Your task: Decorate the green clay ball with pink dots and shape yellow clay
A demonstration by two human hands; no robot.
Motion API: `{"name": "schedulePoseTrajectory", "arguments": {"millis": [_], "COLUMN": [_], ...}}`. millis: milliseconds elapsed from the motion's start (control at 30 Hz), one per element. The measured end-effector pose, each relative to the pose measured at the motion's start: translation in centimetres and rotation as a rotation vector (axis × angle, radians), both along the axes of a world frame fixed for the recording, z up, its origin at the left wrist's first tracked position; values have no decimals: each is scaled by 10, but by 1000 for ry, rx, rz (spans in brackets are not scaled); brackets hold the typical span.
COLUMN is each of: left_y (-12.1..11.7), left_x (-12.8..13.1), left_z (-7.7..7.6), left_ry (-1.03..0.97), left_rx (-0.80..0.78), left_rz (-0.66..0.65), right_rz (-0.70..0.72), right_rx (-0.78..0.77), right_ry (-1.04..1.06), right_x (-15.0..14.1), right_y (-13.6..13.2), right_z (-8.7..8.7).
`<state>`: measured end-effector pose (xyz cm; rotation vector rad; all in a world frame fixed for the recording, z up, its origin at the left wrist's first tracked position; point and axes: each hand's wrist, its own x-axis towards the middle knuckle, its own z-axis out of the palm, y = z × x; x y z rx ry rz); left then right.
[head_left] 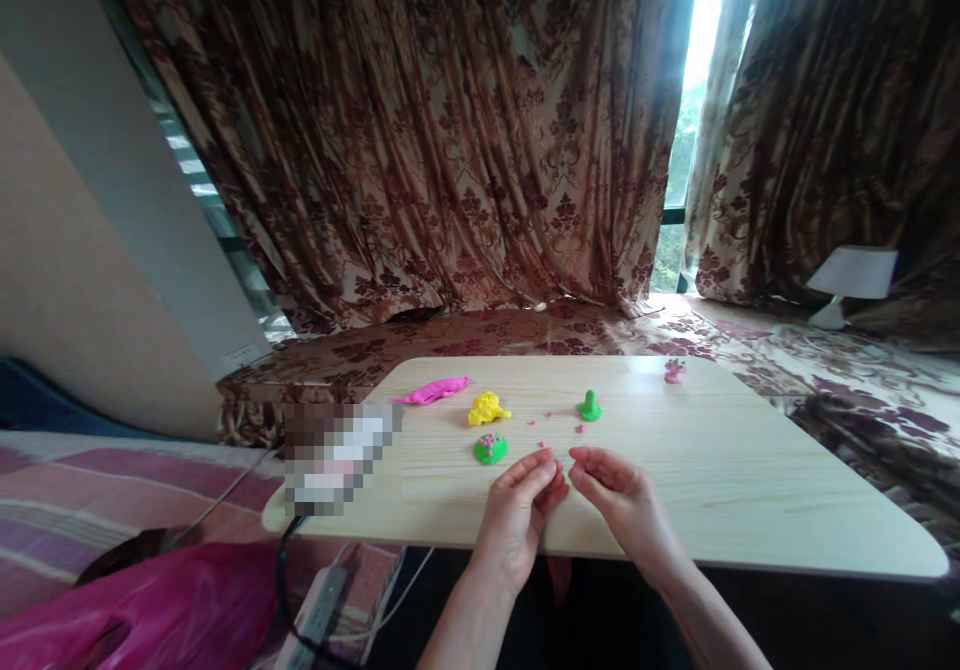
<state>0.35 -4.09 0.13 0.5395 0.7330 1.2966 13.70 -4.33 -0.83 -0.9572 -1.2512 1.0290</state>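
Note:
My left hand (pixel 519 510) and my right hand (pixel 619 495) hover over the near edge of a light wooden table (pixel 750 470), fingertips almost touching, each pinched as if on a tiny bit of clay too small to make out. Just beyond them lies a green clay disc with pink dots (pixel 490 447). Farther back sit a yellow clay lump (pixel 487 409), a pink clay strip (pixel 435 390), a green clay peg on a base (pixel 589 407) and a small pink clay piece (pixel 674 371). Tiny pink crumbs (pixel 541 430) are scattered between them.
A blurred-out object (pixel 341 455) rests on the table's left corner. A power strip with cables (pixel 319 610) and a magenta bag (pixel 142 610) lie lower left. Patterned brown curtains (pixel 450 150) hang behind, and a white lamp (pixel 851 280) stands on the right.

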Motion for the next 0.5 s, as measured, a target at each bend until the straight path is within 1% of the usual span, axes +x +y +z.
{"name": "schedulePoseTrajectory", "arguments": {"millis": [100, 200, 300, 367, 500], "left_y": [0, -1, -4, -6, -10], "left_x": [0, 5, 11, 14, 16], "left_z": [1, 2, 3, 4, 7], "left_ry": [-81, -194, -294, -352, -478], "left_rx": [-66, -131, -136, -136, -195], "left_rz": [28, 6, -30, -31, -57], "right_rz": [-45, -92, -178, -213, -224], "right_rx": [43, 200, 352, 403, 519], "right_ry": [-73, -228, -402, -504, -694], "right_x": [-4, -10, -15, -16, -15], "right_y": [-2, -6, -11, -14, -16], "right_z": [3, 10, 16, 17, 11]}}
